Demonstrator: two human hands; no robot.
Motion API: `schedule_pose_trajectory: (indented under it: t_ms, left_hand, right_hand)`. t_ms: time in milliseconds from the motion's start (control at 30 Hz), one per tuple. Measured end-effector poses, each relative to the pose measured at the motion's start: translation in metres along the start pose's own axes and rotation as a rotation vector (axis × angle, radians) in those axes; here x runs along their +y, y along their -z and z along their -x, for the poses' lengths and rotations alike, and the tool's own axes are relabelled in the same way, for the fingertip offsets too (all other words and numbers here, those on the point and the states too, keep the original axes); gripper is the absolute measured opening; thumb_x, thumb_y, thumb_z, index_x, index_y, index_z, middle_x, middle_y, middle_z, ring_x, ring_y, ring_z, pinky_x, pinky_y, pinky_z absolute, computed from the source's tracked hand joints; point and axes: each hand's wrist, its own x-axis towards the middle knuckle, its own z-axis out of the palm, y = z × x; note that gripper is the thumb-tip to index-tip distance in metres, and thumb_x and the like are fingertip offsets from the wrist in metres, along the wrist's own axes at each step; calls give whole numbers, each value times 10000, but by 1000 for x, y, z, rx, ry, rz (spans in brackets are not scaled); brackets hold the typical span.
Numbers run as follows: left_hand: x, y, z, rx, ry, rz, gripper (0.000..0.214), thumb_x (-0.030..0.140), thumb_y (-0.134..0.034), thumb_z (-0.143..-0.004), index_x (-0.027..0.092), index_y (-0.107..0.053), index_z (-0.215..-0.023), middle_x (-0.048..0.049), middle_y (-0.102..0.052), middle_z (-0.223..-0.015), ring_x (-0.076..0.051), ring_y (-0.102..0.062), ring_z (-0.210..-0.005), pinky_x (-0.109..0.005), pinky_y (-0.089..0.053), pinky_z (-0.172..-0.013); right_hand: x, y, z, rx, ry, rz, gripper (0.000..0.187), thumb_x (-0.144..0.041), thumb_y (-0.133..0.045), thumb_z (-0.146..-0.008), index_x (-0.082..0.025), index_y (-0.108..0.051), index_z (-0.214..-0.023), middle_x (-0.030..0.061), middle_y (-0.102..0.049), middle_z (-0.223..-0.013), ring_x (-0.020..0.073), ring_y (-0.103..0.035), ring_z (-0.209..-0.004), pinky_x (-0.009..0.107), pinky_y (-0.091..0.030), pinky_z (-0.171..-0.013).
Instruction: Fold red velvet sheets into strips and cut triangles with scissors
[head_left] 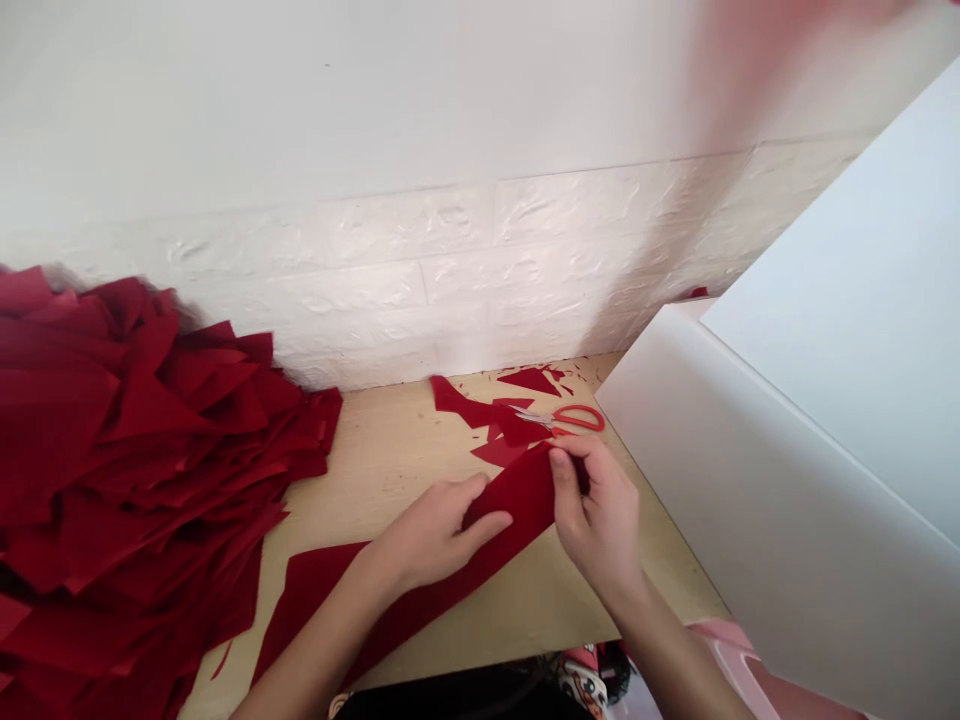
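Note:
A long strip of dark red felt (420, 590) lies slantwise across the wooden tabletop (390, 450). My left hand (431, 530) rests flat on the strip's middle, fingers stretched out and pressing it down. My right hand (596, 510) pinches the strip's far end between thumb and fingers, fingers curled. Red-handled scissors (566, 418) lie just beyond my right hand, among small red offcuts (487, 412).
A big heap of cut red felt pieces (127, 470) fills the left side. A white brick-pattern wall (420, 260) backs the table. A white board or box (810, 440) stands close on the right. Pink and dark objects (592, 680) sit below the table's front edge.

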Motion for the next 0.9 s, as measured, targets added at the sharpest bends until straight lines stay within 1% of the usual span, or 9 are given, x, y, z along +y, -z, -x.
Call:
schedule_pose_trajectory:
  t_ms: [100, 233, 367, 467, 567, 667, 767, 833, 900]
  left_hand:
    - [-7, 16, 24, -71, 57, 33, 268, 428, -473, -1013, 228, -650, -993, -14, -746, -980, -157, -682, -835, -260, -531, -788]
    - [-13, 24, 76, 73, 205, -137, 327, 445, -395, -1024, 264, -655, -942, -12, -763, -880, -179, -710, -774, -257, -537, -667]
    - [-25, -1, 115, 105, 497, -387, 337, 309, -296, -1035, 258, -628, -1013, -39, -759, -764, -230, -747, -704, -277, -504, -567]
    - [-39, -27, 127, -35, 754, -570, 399, 267, -234, -1042, 219, -624, -1114, -90, -771, -799, -293, -768, -765, -334, -526, -611]
    - [-59, -47, 140, -144, 908, -646, 388, 280, -269, -1040, 213, -616, -1199, -116, -779, -951, -328, -767, -855, -405, -557, -686]
    - [-75, -60, 155, -26, 837, -689, 373, 309, -303, -1032, 212, -659, -1090, -110, -760, -999, -303, -746, -885, -409, -564, -737]
    - [-79, -60, 153, 278, 601, -754, 362, 354, -350, -1018, 191, -669, -1069, -129, -733, -1027, -314, -691, -966, -456, -546, -841]
    - [-75, -53, 131, 466, 469, -688, 361, 366, -370, -1012, 166, -635, -1151, -149, -711, -1100, -321, -660, -1037, -482, -529, -897]
    - [-69, -42, 94, 568, 374, -520, 374, 386, -388, -1014, 147, -585, -1224, -167, -683, -1186, -308, -632, -1127, -478, -509, -965]
  right_hand:
    - [8, 3, -17, 51, -109, -11, 201, -345, -479, -1016, -217, -610, -934, 56, -708, -849, 183, -654, -746, 299, -519, -699]
    - [17, -19, -15, -25, -218, -138, 239, -389, -472, -1019, -211, -606, -933, 52, -698, -847, 176, -637, -731, 286, -502, -658]
    - [26, -63, 9, -166, -160, -240, 212, -331, -452, -1029, -205, -580, -916, 46, -694, -852, 166, -642, -762, 275, -516, -696]
    - [36, -88, 23, -209, -133, -258, 222, -323, -441, -1030, -207, -575, -898, 39, -676, -812, 164, -631, -729, 270, -512, -671]
    - [45, -99, 29, -252, -97, -249, 230, -329, -433, -1029, -213, -577, -891, 49, -672, -821, 172, -632, -737, 279, -513, -686]
    - [49, -103, 32, -317, -51, -231, 230, -342, -443, -1023, -227, -591, -889, 52, -678, -847, 177, -631, -729, 284, -503, -684]
    - [50, -105, 34, -335, -43, -214, 234, -339, -428, -1029, -231, -596, -907, 62, -674, -862, 186, -630, -738, 293, -493, -675]
    - [50, -105, 34, -327, -51, -214, 240, -337, -416, -1033, -228, -592, -911, 68, -667, -856, 191, -630, -750, 299, -496, -682]
    - [49, -104, 33, -322, -55, -224, 240, -338, -418, -1032, -226, -590, -908, 68, -665, -851, 191, -632, -758, 302, -507, -699]
